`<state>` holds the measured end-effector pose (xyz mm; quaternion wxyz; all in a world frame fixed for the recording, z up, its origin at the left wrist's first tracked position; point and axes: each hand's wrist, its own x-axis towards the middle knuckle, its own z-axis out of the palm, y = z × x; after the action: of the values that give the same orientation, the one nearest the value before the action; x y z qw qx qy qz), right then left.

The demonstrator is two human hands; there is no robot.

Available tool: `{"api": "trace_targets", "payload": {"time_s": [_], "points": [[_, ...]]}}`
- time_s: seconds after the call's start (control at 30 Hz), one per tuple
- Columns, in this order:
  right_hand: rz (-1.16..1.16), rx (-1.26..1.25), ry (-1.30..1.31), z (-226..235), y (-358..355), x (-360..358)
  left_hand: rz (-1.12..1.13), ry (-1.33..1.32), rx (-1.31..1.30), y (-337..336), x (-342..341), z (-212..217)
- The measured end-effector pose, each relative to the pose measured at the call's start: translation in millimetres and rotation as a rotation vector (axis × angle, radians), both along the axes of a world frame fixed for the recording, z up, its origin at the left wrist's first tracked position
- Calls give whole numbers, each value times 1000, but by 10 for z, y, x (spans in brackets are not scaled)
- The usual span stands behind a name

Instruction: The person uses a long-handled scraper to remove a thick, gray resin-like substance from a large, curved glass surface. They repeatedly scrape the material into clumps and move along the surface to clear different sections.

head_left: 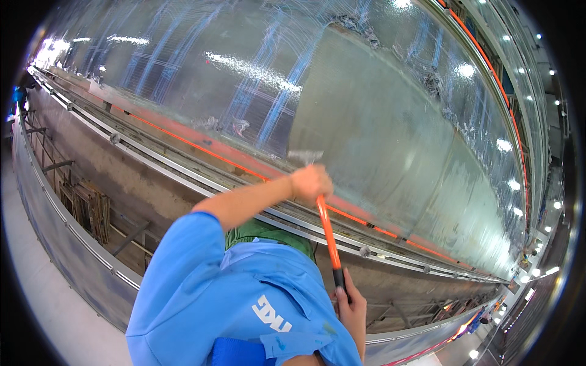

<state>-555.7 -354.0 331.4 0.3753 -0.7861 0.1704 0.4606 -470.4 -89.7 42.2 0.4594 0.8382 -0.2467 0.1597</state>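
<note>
I hold a long-handled scraper (328, 232) with an orange shaft, a black grip and a wide, blurred blade at its far end. My left hand (311, 182) is wrapped round the shaft close to the blade. Lower down, my right hand (351, 305) closes on the black grip near my body. The blade lies over a large, flat grey-green panel (360, 116), near its close edge. Shiny clear film with blue streaks (250, 79) covers the panel's left part. Crumpled film (357, 29) lines the far border of the matte area.
An orange strip (201, 148) and metal rails (152, 161) run along the panel's near edge. Between them and a low metal barrier (67, 226) is a trench with stacked slats (85, 207). Another orange line (488, 61) follows the far side.
</note>
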Motion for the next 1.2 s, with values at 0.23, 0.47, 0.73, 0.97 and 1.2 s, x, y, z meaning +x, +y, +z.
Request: {"api": "trace_targets", "payload": {"time_s": [0.23,0.47,0.73,0.97,1.2], "points": [[-25,467,-202,-3,-122,-153,183,-79,-27,-199,189,74],[614,270,-934,-205,-463,-676,259,6,-81,-405,-635,175],[429,1065,-1212,-803,153,-1003,388,-128,-168,-368,-982,-136],[342,1306,-1119,-715,675,-719,490,-185,-275,-207,-802,-148],[215,1299,-1191,-640,1155,-379,512,-191,-320,53,-466,-185]]}}
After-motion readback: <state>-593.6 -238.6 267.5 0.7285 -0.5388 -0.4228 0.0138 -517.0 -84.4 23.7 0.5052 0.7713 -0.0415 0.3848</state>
